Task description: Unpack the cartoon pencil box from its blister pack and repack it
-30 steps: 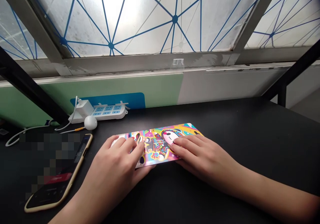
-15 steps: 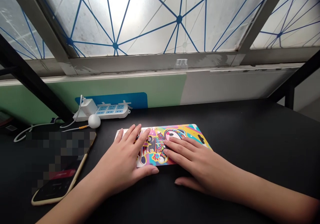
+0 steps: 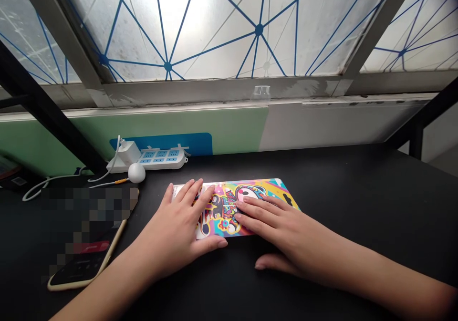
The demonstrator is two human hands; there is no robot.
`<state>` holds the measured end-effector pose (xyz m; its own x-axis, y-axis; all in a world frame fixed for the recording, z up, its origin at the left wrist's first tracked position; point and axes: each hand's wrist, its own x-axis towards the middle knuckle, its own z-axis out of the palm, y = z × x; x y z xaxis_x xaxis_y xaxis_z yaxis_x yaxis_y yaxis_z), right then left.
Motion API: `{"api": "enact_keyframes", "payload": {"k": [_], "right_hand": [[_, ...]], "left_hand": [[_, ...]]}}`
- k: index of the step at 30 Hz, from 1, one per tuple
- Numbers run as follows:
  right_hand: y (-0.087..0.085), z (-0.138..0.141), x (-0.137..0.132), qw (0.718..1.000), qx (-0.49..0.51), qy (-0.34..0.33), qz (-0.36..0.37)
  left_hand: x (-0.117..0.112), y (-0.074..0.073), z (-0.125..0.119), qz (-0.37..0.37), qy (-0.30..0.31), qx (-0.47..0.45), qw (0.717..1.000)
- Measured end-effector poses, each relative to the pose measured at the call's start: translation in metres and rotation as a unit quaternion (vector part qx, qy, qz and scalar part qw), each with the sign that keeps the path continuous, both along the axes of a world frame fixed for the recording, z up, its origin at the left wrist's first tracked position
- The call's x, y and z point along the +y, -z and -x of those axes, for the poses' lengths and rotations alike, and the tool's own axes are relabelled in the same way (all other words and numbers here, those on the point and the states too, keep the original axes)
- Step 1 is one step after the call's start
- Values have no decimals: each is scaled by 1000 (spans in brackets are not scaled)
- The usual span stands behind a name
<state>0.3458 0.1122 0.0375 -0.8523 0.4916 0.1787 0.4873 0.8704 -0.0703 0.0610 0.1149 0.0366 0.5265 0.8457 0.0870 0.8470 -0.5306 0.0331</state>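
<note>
A flat, brightly printed rectangular card or packet (image 3: pixel 229 206) with a cartoon figure lies on the black table (image 3: pixel 343 192); I cannot tell which it is. It has a dark hanger-shaped mark near its right end. My left hand (image 3: pixel 186 221) rests over its left part, fingers spread and thumb along the near edge. Across the right part lie the stretched fingers of my right hand (image 3: pixel 279 225), palm down, with the thumb apart on the table side. Neither hand grips anything. Both hands cover portions of the print.
A phone (image 3: pixel 116 244) in a pale case lies left of my left forearm, its screen partly blurred. Behind it are a white round bulb-like thing (image 3: pixel 136 173) on a cable and a power strip (image 3: pixel 166 160) with a plugged-in adapter (image 3: pixel 129 152). Black posts (image 3: pixel 53 116) frame the window side.
The view has shifted slightly. My right thumb has moved a little to the right; both hands otherwise stay flat on the printed piece.
</note>
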Motion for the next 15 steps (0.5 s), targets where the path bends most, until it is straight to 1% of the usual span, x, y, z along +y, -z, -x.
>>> {"api": "enact_keyframes", "payload": {"k": [5, 12, 15], "right_hand": [[-8, -4, -2, 999, -9, 8, 35], [-23, -21, -1, 991, -26, 42, 123], [-29, -26, 0, 992, -21, 51, 113]], "left_hand": [[0, -1, 0, 10, -10, 9, 1000], [0, -4, -1, 34, -27, 17, 999], [0, -5, -2, 38, -34, 21, 998]]}}
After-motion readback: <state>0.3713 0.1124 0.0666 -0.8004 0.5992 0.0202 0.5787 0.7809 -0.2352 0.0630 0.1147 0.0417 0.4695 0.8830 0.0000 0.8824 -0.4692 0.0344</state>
